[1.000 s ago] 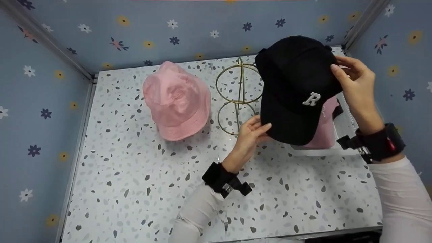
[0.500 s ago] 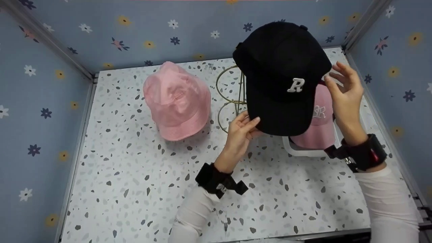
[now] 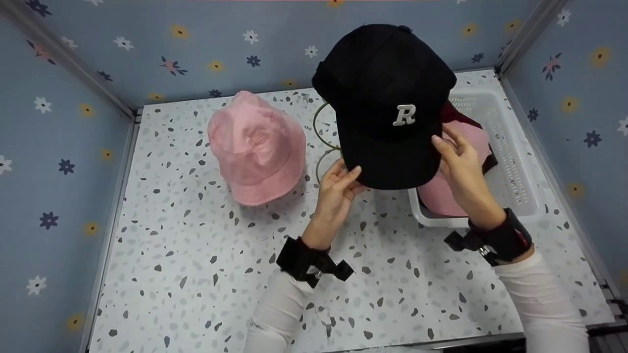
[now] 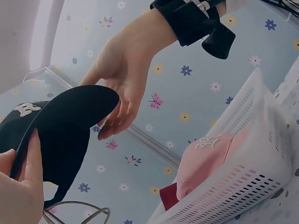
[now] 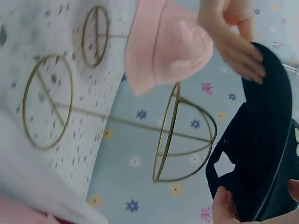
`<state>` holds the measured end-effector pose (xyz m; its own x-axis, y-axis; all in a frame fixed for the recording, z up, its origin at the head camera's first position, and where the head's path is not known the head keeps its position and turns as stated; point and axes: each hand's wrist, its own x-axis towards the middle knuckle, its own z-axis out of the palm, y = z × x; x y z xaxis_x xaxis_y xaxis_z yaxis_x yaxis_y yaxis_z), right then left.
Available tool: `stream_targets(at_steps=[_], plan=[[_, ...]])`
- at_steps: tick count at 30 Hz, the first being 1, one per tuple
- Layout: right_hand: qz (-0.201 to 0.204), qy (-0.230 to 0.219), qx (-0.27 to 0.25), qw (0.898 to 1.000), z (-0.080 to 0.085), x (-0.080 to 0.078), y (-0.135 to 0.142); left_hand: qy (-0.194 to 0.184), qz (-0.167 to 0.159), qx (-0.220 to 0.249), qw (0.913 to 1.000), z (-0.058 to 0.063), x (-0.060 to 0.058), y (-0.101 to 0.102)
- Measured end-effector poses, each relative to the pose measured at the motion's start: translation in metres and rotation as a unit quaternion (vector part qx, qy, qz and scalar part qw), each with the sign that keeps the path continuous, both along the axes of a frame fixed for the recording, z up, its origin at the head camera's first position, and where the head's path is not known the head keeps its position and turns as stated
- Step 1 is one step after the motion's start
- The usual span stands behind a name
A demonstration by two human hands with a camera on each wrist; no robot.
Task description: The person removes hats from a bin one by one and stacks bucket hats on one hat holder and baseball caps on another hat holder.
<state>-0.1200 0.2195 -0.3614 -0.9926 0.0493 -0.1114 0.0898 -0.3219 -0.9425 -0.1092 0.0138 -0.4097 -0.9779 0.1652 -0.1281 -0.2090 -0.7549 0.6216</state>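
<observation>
a single white capital r [image 3: 405, 115] stands raised on the front of the black cap [image 3: 380, 83], right of centre in the head view's upper half; i read it easily. in the left wrist view it shows slantwise near the left edge. lower right there, the pink cap [image 4: 201, 163] bears white interlaced letters [image 4: 213, 141] i cannot read surely. the right wrist view's right edge cuts off a white mark [image 5: 297, 134] on the black cap.

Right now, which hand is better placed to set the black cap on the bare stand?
Probably the left hand: it pinches the black cap by its brim and, in the head view, sits nearer the stand. The right hand is nearer the basket.
</observation>
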Motion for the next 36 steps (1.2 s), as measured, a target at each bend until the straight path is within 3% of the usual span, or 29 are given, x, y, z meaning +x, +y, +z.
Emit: stream_targets(at_steps=[6,12,23,33,36], plan=[[0.033,-0.037,-0.157,0.986,-0.012,0.002,-0.010,-0.002,0.006,0.013,0.9999,-0.003,-0.001,-0.006],[0.050,-0.040,-0.269,0.961,-0.025,0.001,-0.021,0.002,0.014,0.001,0.9999,-0.005,-0.003,-0.015],[0.071,-0.045,-0.288,0.954,-0.033,-0.002,-0.032,-0.008,0.001,-0.002,1.0000,-0.007,-0.009,-0.029],[0.076,-0.052,-0.338,0.937,-0.035,-0.002,-0.033,-0.013,0.014,-0.037,0.9991,0.008,-0.028,-0.041],[0.074,-0.056,-0.339,0.936,-0.033,-0.002,-0.032,-0.021,0.025,-0.042,0.9986,0.014,-0.037,-0.046]])
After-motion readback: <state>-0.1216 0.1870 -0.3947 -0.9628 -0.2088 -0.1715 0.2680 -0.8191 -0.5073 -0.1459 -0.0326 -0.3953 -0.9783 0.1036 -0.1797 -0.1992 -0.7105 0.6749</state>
